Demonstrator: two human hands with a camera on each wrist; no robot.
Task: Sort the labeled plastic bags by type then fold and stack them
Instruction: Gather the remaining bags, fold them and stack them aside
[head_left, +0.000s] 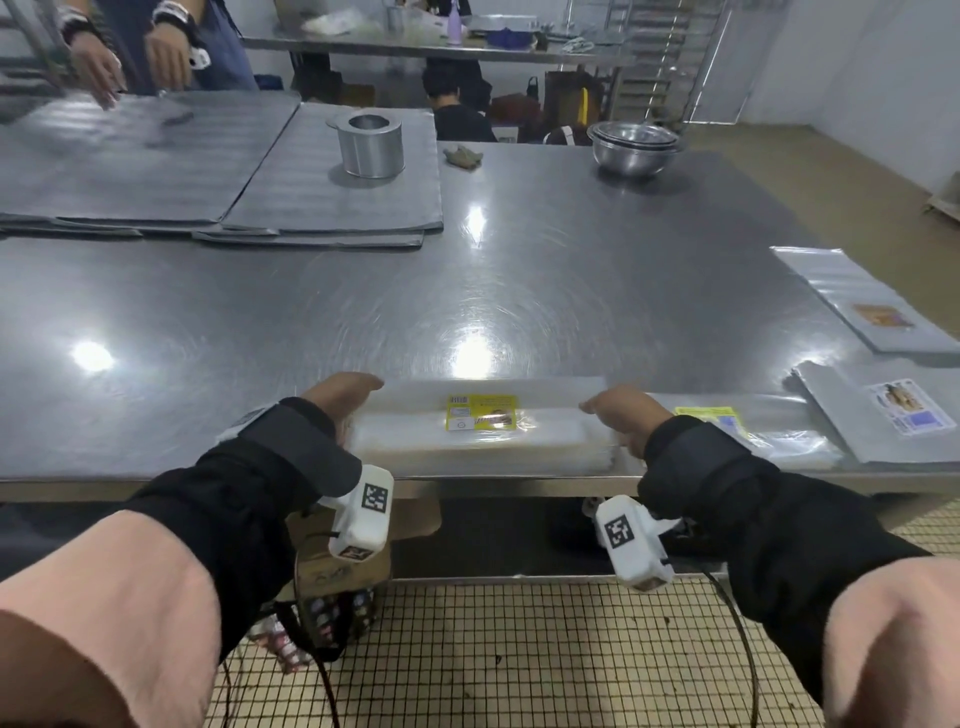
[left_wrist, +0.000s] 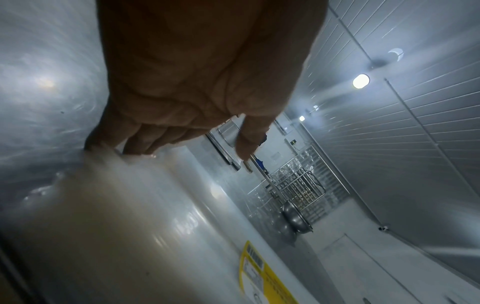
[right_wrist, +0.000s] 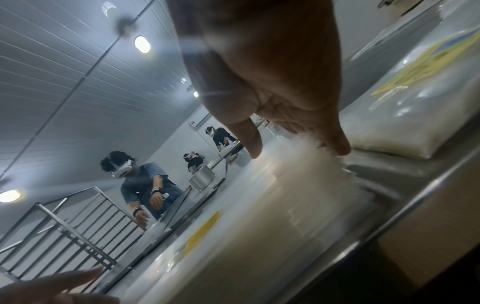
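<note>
A stack of clear plastic bags (head_left: 483, 444) with a yellow label (head_left: 482, 413) lies at the front edge of the steel table (head_left: 519, 291). My left hand (head_left: 343, 400) is at the stack's left end, my right hand (head_left: 621, 415) at its right end. In the left wrist view the fingers (left_wrist: 135, 142) touch the end of the stack (left_wrist: 130, 226) and the thumb stands apart in the air. The right wrist view matches: fingertips (right_wrist: 337, 146) against the stack (right_wrist: 259, 205), thumb free. Neither hand grips anything.
To the right lie another clear stack with a yellow-blue label (head_left: 727, 423), a grey bag with a blue-white label (head_left: 893, 415) and a grey bag with an orange label (head_left: 872, 306). Farther back are grey sheets (head_left: 156, 166), a metal cylinder (head_left: 370, 143), steel bowls (head_left: 636, 148) and another person's hands (head_left: 98, 67).
</note>
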